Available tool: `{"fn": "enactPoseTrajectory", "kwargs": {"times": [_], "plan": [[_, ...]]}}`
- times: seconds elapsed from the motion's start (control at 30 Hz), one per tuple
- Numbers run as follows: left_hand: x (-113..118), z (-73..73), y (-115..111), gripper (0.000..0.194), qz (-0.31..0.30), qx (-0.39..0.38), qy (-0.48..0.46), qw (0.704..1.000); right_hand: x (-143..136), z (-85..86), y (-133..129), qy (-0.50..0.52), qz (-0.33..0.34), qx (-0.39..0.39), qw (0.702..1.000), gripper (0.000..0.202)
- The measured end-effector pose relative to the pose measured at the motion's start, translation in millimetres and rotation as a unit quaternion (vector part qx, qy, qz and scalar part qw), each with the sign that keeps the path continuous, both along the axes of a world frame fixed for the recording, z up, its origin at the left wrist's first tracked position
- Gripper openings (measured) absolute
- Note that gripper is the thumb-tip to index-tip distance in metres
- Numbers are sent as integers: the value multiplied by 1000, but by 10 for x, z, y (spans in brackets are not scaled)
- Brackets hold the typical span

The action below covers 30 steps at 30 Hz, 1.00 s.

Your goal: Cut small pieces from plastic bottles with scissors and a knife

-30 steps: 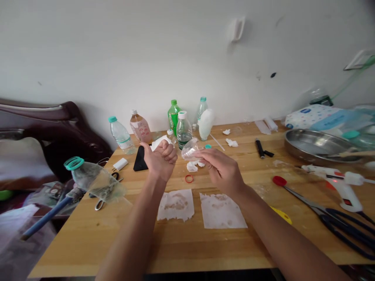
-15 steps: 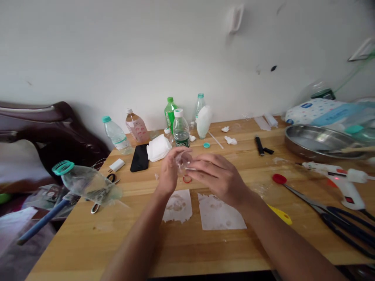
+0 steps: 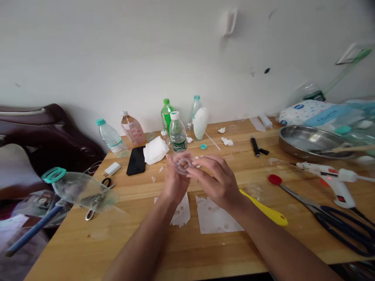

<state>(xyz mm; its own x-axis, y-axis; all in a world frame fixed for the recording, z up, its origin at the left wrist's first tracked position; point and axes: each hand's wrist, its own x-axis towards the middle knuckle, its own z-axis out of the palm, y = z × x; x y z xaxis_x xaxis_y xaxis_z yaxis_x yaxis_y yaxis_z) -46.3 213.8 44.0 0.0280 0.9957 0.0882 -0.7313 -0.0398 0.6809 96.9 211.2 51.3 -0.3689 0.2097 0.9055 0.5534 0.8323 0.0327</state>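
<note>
My left hand (image 3: 175,181) cups a small clear round plastic piece (image 3: 183,164), its ring-shaped end turned up toward me. The fingertips of my right hand (image 3: 218,177) pinch the right side of the same piece. Whether it is cut from a bottle I cannot tell. Below my hands lie two torn-edged white sheets (image 3: 219,218) with stained patches. Just beyond stands a clear bottle with a white cap and green label (image 3: 178,132). A yellow handle (image 3: 266,210) sticks out beside my right wrist.
At the left are a cut clear bottle (image 3: 79,190), a black phone (image 3: 136,160) and folded white tissue (image 3: 156,150). Capped bottles stand along the wall. To the right lie a glue gun (image 3: 334,180), large scissors (image 3: 310,205), a metal pan (image 3: 316,150) and a black pen-like tool (image 3: 254,146).
The clear piece has been tilted, so its round end now faces me. My left hand has turned more palm-up under it. The whole view has shifted slightly.
</note>
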Motion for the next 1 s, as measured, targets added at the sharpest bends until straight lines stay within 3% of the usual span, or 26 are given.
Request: {"fn": "enactPoseTrajectory", "kwargs": {"times": [0.2, 0.5, 0.77, 0.83, 0.9, 1.0], "plan": [[-12, -80, 31, 39, -46, 2, 7, 999, -33, -1, 24, -26, 42, -51, 997, 17], [38, -113, 5, 37, 4, 22, 2, 1000, -39, -37, 69, -61, 37, -53, 996, 28], [14, -212, 75, 38, 38, 60, 111, 991, -19, -84, 157, -62, 42, -78, 994, 45], [18, -126, 76, 38, 49, 73, 125, 988, -8, -97, 168, -67, 38, -68, 995, 46], [-4, 53, -28, 39, 68, 87, 130, 985, 12, -90, 146, -57, 35, -18, 998, 46], [-148, 411, -513, 39, 150, 76, 104, 980, 4, -4, -3, 45, 39, 80, 995, 39]]}}
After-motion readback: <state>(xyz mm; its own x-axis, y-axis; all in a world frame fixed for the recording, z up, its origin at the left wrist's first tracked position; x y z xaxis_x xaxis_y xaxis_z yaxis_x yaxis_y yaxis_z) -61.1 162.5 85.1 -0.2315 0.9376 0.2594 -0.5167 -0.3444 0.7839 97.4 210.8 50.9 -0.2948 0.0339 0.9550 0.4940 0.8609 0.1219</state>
